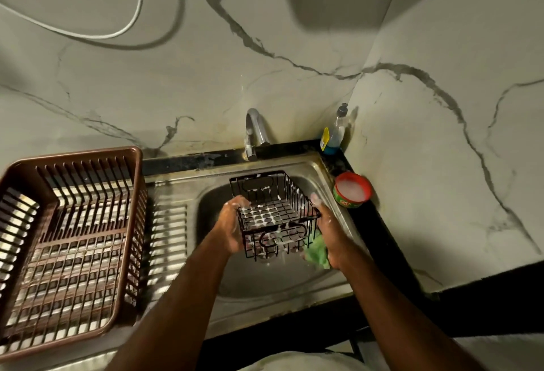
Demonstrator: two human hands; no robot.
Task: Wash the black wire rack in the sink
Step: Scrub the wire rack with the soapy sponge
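A black wire rack [275, 211], flecked with white soap foam, hangs over the steel sink [265, 282] bowl. My left hand [232, 225] grips its left side, fingers curled over the rim. On the rack's right side my right hand [329, 232] holds it, and a green scrub sponge [319, 253] is pressed under the palm against the lower right corner. The rack sits level, open side up, just below the tap [254, 135].
A brown plastic dish drainer [70, 241] stands on the draining board at the left. A red-rimmed tub of soapy paste [352, 189] and a dish-soap bottle [335, 132] sit on the black ledge at the right corner. Marble walls close in behind and right.
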